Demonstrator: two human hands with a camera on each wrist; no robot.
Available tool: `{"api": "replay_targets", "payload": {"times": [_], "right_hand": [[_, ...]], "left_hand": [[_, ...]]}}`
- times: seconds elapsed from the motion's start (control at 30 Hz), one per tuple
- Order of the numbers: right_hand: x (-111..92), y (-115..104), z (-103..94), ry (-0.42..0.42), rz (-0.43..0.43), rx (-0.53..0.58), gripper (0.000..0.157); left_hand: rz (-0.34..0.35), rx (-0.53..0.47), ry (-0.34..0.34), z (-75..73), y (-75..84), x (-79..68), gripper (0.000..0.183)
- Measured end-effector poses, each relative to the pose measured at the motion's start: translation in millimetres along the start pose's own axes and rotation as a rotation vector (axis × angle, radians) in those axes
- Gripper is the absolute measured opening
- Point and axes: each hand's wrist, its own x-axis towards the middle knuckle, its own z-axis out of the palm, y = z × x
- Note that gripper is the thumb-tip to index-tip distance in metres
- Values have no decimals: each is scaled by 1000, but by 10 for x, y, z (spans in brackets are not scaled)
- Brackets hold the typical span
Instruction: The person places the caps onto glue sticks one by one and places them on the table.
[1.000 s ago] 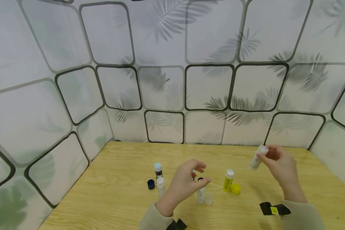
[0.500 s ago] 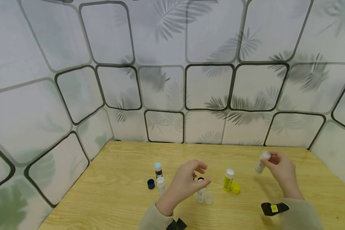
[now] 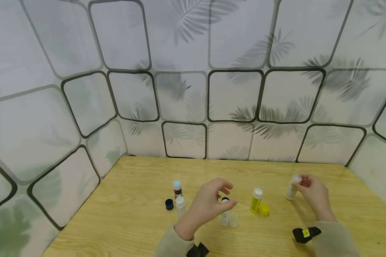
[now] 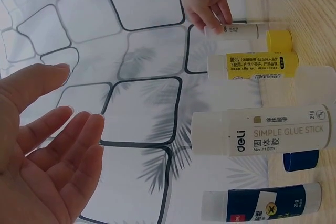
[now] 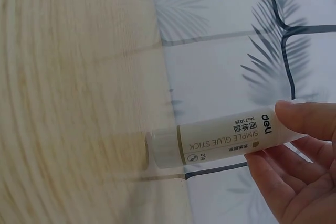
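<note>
At the right of the head view my right hand (image 3: 314,195) pinches a white glue stick (image 3: 291,191) by its top end between thumb and fingers. The stick stands nearly upright, its base right at the tabletop; its "Simple Glue Stick" label (image 5: 226,137) shows in the right wrist view. My left hand (image 3: 203,206) hovers over the table with fingers loosely bent and holds nothing. Just below its fingertips stands another white glue stick (image 3: 225,217), a translucent cap (image 3: 233,221) beside it. A navy glue stick (image 4: 273,203) shows in the left wrist view; the hand mostly hides it from the head.
A yellow glue stick (image 3: 255,201) stands between the hands, its yellow cap (image 3: 264,210) next to it. Left of my left hand are a blue-topped stick (image 3: 177,189), a white stick (image 3: 180,205) and a navy cap (image 3: 169,204). A patterned curtain (image 3: 183,141) borders the wooden table (image 3: 125,214).
My right hand has lowered the white glue stick to the tabletop, shifting it slightly right and turning it more upright. My left hand has stayed almost still.
</note>
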Motion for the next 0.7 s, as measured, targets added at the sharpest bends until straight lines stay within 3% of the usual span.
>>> {"api": "replay_targets", "payload": {"times": [0.7], "right_hand": [[9, 50, 35, -9, 0, 4, 51]], "left_hand": [[-31, -19, -38, 2, 15, -6, 28]]}}
